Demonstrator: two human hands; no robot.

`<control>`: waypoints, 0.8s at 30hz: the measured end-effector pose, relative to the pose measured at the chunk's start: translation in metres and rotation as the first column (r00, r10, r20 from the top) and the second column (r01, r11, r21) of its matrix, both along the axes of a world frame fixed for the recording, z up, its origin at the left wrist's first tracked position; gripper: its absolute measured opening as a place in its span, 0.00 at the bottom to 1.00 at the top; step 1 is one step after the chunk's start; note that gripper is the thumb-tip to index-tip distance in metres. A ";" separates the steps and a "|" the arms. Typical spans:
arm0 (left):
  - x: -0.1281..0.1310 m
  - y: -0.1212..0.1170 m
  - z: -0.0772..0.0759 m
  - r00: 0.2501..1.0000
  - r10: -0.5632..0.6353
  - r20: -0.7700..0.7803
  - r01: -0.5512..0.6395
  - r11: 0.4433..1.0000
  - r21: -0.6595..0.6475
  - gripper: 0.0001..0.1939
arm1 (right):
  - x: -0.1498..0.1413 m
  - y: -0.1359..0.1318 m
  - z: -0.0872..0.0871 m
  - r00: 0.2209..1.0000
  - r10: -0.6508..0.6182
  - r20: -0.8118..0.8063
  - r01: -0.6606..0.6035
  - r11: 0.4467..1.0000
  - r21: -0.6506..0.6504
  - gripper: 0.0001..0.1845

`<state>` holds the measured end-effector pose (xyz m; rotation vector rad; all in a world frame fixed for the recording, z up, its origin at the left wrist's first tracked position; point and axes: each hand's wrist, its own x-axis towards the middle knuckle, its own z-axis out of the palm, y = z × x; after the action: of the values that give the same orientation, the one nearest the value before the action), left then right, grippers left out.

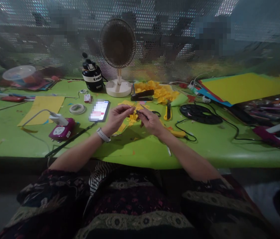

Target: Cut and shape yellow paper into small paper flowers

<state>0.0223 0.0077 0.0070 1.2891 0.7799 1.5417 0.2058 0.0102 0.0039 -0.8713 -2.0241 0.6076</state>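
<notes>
Over the middle of the green table, my left hand (120,115) is closed in a pinch, its fingertips pointing right. Facing it, my right hand (150,120) is pinched too, with a thin, slender piece showing by its fingers. What either hand holds is too small to make out. Beneath and behind the fingertips lie cut yellow paper pieces (131,121). A black stapler (142,95) sits just beyond them, before a pile of yellow paper flowers (163,92). Right of my right hand lies a yellow-and-black box cutter (168,111).
A phone (99,111), tape roll (77,109) and purple power socket (62,128) lie left. A white fan (117,44) and black bottle (92,78) stand behind. Rightward are a black oval disc (192,114), a yellow-handled corded tool (177,133) and coloured sheets (249,89).
</notes>
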 end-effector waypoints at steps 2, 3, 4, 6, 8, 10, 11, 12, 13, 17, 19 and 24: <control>0.001 0.000 0.001 1.000 0.000 -0.005 0.000 1.000 -0.009 0.15 | 0.000 0.000 0.000 1.000 0.009 -0.005 -0.009 1.000 0.010 0.20; 0.001 0.000 0.001 1.000 -0.003 -0.008 0.003 1.000 -0.008 0.15 | 0.000 0.000 0.000 1.000 0.007 -0.005 -0.007 1.000 0.011 0.20; 0.000 0.000 0.001 1.000 -0.006 -0.012 0.006 1.000 -0.003 0.15 | 0.000 0.000 0.000 1.000 0.005 -0.003 -0.005 1.000 0.009 0.20; 0.000 0.000 0.000 1.000 -0.010 -0.016 0.010 1.000 0.015 0.14 | 0.000 0.000 -0.001 1.000 0.004 0.008 -0.004 1.000 -0.005 0.19; 0.000 0.000 -0.001 1.000 -0.004 -0.013 0.005 0.999 0.033 0.14 | 0.000 0.001 -0.002 1.000 0.011 0.028 -0.011 1.000 -0.020 0.19; -0.001 0.001 -0.002 1.000 0.003 -0.005 -0.003 0.999 0.042 0.13 | 0.000 0.001 -0.003 0.999 0.016 0.048 -0.015 1.000 -0.027 0.18; 0.000 0.001 -0.002 1.000 0.005 0.001 -0.005 0.999 0.043 0.13 | -0.001 0.001 -0.003 0.998 0.017 0.054 -0.015 0.999 -0.029 0.18; 0.000 0.001 -0.002 1.000 0.006 0.007 -0.007 0.999 0.042 0.13 | -0.001 0.001 -0.003 0.998 0.018 0.057 -0.016 0.999 -0.034 0.17; 0.000 0.001 -0.001 1.000 0.007 0.012 -0.007 0.999 0.038 0.13 | -0.001 0.001 -0.003 0.998 0.019 0.060 -0.016 0.999 -0.041 0.17; 0.000 0.002 0.000 1.000 0.018 0.021 -0.018 0.999 0.026 0.13 | -0.001 0.000 -0.002 0.997 0.003 0.076 -0.001 1.000 -0.016 0.17; -0.001 0.002 0.000 0.999 0.025 0.020 -0.026 0.999 0.030 0.13 | -0.001 0.000 -0.001 0.996 -0.021 0.082 0.018 0.999 0.033 0.17; -0.002 0.003 -0.001 1.000 0.018 0.009 -0.018 0.999 0.048 0.11 | -0.001 0.001 -0.003 0.996 -0.053 0.068 0.051 0.998 0.037 0.17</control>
<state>0.0200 0.0103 0.0062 1.3128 0.7550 1.5880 0.2052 0.0110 0.0012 -0.9329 -2.0611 0.5179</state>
